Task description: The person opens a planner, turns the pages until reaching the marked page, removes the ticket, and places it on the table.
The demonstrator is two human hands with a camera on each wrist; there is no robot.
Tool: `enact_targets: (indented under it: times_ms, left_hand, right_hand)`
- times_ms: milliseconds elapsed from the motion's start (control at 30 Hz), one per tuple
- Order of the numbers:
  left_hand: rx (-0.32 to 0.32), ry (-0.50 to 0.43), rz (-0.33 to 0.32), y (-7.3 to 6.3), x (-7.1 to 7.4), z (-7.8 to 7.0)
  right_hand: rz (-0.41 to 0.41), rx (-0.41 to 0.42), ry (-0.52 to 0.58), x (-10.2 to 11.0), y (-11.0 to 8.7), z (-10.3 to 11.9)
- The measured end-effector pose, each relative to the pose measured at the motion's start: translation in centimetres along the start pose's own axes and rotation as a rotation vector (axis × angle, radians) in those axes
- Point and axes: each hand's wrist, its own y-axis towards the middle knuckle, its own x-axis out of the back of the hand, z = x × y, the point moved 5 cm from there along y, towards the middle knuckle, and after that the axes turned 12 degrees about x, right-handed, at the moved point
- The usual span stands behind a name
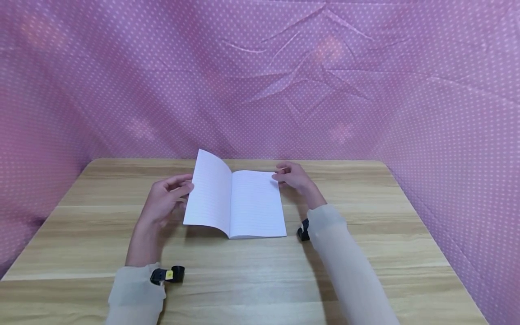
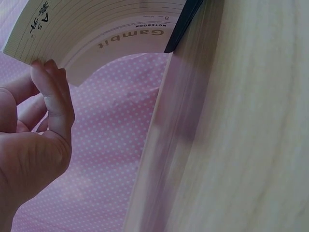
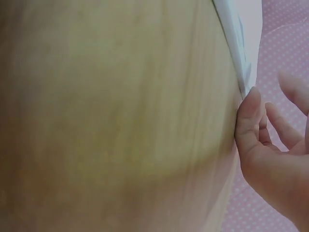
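Observation:
A notebook (image 1: 257,203) lies open on the table, its lined white pages facing up. The left side stands raised and bowed off the table, while the right side lies nearly flat. My left hand (image 1: 163,198) pinches the outer edge of the raised cover. In the left wrist view that cover (image 2: 130,34) shows ruled lines, the printed words "Gambit" and "NOTEBOOK", and a dark spine (image 2: 186,24). At the upper right corner of the notebook, my right hand (image 1: 295,177) holds the edge with thumb and fingertip. The right wrist view shows the right thumb (image 3: 248,111) against the page edges.
A light wood-grain table (image 1: 252,280) carries the notebook near its far edge. Pink polka-dot cloth (image 1: 260,90) hangs behind and along both sides. Black wrist devices (image 1: 167,274) sit on both cuffs of the pale sleeves.

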Motion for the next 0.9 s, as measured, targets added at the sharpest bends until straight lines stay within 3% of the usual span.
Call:
enact_targets:
  times_ms: [133, 300, 533, 767, 900]
  left_hand:
    - [0.0, 0.009, 0.0, 0.1, 0.0, 0.1]
    - [0.0, 0.004, 0.002, 0.1, 0.0, 0.2]
    - [0.001, 0.014, -0.009, 0.2, 0.0, 0.3]
    - [0.001, 0.021, -0.016, 0.3, 0.0, 0.3]
    - [0.0, 0.025, -0.019, 0.3, 0.1, 0.3]
  right_hand:
    - [0.002, -0.017, 0.025, 0.2, 0.0, -0.4]
    - [0.01, -0.027, -0.019, 0.4, 0.2, -0.6]
    - [0.052, -0.013, -0.131, 0.1, 0.4, -0.6]
    - [0.095, 0.043, -0.333, -0.4, 0.9, -0.2]
    - [0.106, 0.06, -0.377, -0.7, 1.1, -0.1]
